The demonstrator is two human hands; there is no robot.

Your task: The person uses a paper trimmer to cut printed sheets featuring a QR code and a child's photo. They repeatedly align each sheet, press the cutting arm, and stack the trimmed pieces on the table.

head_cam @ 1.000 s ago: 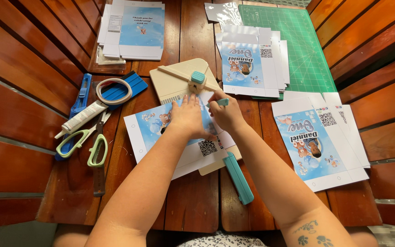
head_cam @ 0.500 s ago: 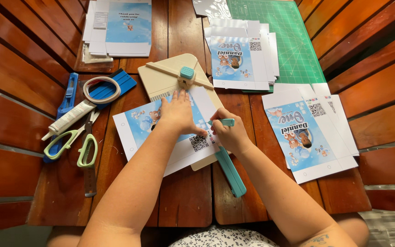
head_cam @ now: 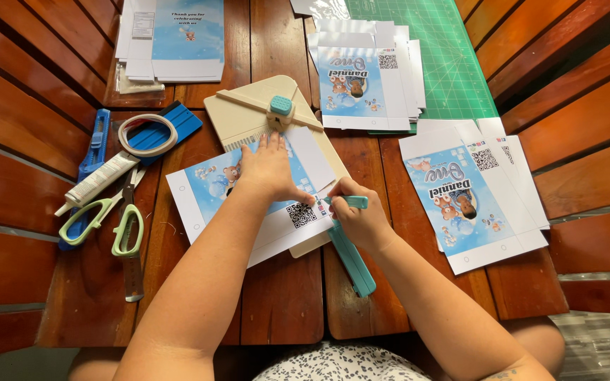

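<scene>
Your left hand (head_cam: 270, 169) lies flat, fingers spread, pressing a printed sheet (head_cam: 248, 204) down onto the beige paper trimmer (head_cam: 248, 116), which sits near the middle of the wooden tabletop (head_cam: 284, 296). The sheet is blue with a cartoon bear and a square code patch, and it lies slanted across the trimmer's near end, its lower left corner hanging off onto the wood. Your right hand (head_cam: 358, 219) is closed around a teal scoring tool (head_cam: 351, 254) just right of the trimmer's near corner; the tool's head rests at the sheet's right edge, and its long handle runs back toward you past the trimmer. On the trimmer's far side a slim rail crosses it at an angle, carrying a small teal slider (head_cam: 280, 106). Left of the trimmer lie a roll of clear tape (head_cam: 147, 134) resting on a blue squeegee (head_cam: 171, 127), a white tube (head_cam: 97, 182), a blue utility knife (head_cam: 95, 141) and green-handled scissors (head_cam: 111, 222), all bunched close together. Beyond the trimmer to the right, a stack of printed sheets (head_cam: 361, 77) overlaps the edge of a green cutting mat (head_cam: 446, 63). Right of the trimmer, well apart from it, another stack of the same printed sheets (head_cam: 474, 194) lies fanned on the wood. Far beyond the trimmer to the left sits a pile of cards (head_cam: 178, 35) with a pale blue face on top.
</scene>
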